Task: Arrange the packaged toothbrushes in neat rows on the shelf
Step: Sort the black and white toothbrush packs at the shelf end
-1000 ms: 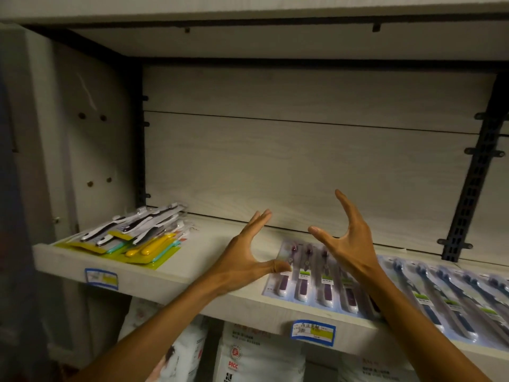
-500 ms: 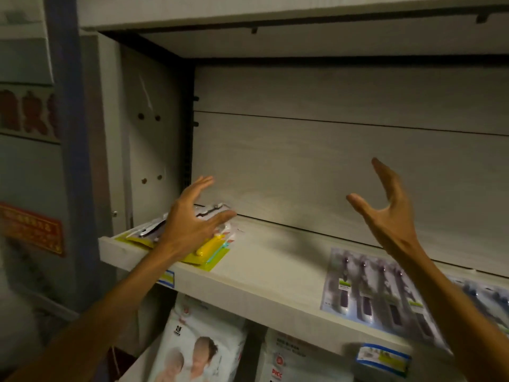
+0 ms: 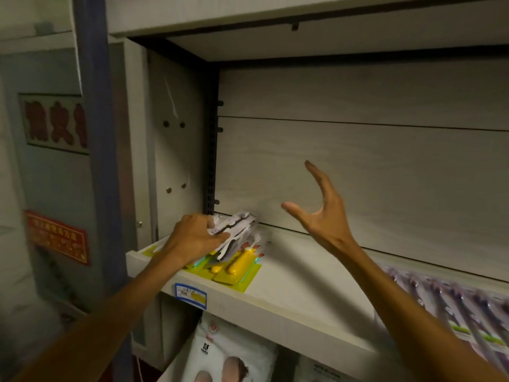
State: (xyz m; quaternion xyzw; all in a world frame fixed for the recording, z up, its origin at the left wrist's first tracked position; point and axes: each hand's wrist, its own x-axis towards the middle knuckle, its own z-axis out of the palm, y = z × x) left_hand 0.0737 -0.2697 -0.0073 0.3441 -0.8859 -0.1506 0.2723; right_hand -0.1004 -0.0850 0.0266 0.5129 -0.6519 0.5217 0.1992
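Left hand (image 3: 192, 238) grips stacked toothbrush packs (image 3: 237, 244); right hand (image 3: 322, 213) hovers beside, fingers spread.

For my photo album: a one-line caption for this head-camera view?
Left hand grips toothbrush packs on the shelf; right hand hovers open.

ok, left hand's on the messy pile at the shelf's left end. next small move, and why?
Probably lift the white packs the left hand grips toward the bare shelf middle: they lie askew on the yellow packs, and the right hand hovers open.
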